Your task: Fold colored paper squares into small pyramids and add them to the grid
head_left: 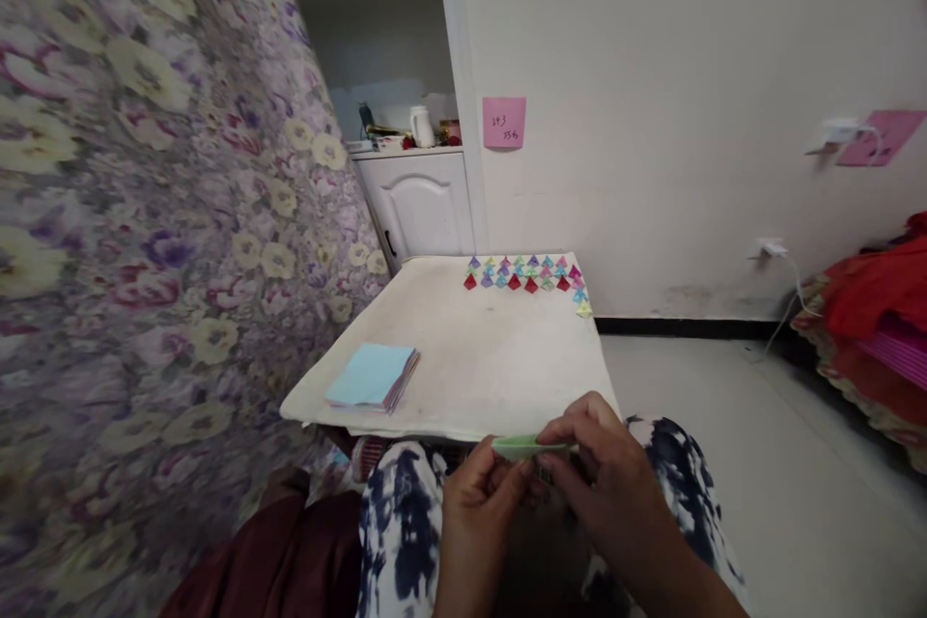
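A folded piece of light green paper point(516, 447) is pinched between both hands, just in front of the table's near edge and above my lap. My left hand point(482, 492) grips its left end with thumb and fingers. At its right end, my right hand point(598, 459) closes on the paper, thumb below and fingers above. On the table lies a stack of square paper sheets point(373, 375) with a light blue one on top. Rows of small folded paper pieces point(514, 275) in several colours line the table's far right corner.
A cream cloth covers the low table point(449, 338). A floral curtain point(181, 212) hangs on the left. Behind stands a white cabinet point(420, 203), with a pink note point(505, 123) on the wall beside it. Red fabric point(884, 309) and a charger cable point(793, 275) are at the right.
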The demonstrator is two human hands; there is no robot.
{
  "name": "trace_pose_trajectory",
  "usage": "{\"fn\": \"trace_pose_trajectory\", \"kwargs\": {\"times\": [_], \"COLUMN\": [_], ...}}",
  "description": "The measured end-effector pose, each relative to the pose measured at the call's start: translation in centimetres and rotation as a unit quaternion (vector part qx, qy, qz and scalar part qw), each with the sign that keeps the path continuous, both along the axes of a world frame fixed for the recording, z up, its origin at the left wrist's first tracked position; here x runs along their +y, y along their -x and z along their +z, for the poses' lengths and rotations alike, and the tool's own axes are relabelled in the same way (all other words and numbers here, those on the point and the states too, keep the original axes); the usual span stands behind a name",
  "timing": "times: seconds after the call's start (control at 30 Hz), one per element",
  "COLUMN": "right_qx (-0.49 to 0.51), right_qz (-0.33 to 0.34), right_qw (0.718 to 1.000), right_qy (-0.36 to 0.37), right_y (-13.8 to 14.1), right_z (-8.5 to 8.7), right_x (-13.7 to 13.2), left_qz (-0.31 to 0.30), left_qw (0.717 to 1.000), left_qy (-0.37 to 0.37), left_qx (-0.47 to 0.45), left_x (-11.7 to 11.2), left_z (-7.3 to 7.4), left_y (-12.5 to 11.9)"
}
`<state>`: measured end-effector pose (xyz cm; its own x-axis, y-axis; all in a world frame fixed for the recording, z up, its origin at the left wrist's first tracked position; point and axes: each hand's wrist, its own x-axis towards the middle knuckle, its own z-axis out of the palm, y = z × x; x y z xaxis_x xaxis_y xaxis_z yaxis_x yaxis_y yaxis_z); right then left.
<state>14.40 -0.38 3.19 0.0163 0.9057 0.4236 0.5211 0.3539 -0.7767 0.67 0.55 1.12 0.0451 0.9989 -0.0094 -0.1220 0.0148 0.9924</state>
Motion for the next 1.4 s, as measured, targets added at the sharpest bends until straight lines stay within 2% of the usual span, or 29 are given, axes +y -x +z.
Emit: {"fn": "trace_pose_trajectory", "kwargs": {"times": [0.23, 0.43, 0.63, 0.83, 1.0, 1.27, 1.4], "right_qx": [-0.089, -0.096, -0.092, -0.065, -0.04, -0.067, -0.076], "right_qz": [-0.024, -0.002, 0.025, 0.041, 0.053, 0.036, 0.043], "right_qw": [0.996, 0.995, 0.994, 0.996, 0.997, 0.996, 0.996], "right_qy": [-0.006, 0.042, 0.051, 0.052, 0.043, 0.038, 0.036], "right_y": [-0.2, 0.3, 0.6, 0.8, 0.9, 0.8, 0.7], "right_z": [0.3, 0.4, -0.1, 0.2, 0.3, 0.8, 0.6], "right_x": [-0.7, -1.2, -1.2, -1.0, -0.8, -0.6, -0.6], "left_qz": [-0.005, -0.018, -0.017, -0.009, -0.017, -0.039, -0.053], "left_qw": [1.0, 0.999, 0.999, 0.996, 0.998, 0.999, 0.996], "left_qy": [-0.013, -0.041, -0.038, -0.075, -0.056, -0.017, 0.019], "left_qx": [0.001, 0.009, -0.001, 0.036, 0.024, -0.015, -0.066], "left_x": [0.0, -0.2, -0.3, -0.2, -0.5, -0.4, -0.4], "left_z": [0.1, -0.1, -0.5, -0.4, 0.0, 0.0, 0.0], "left_y": [-0.1, 0.0, 0.2, 0.4, 0.3, 0.7, 0.9]}}
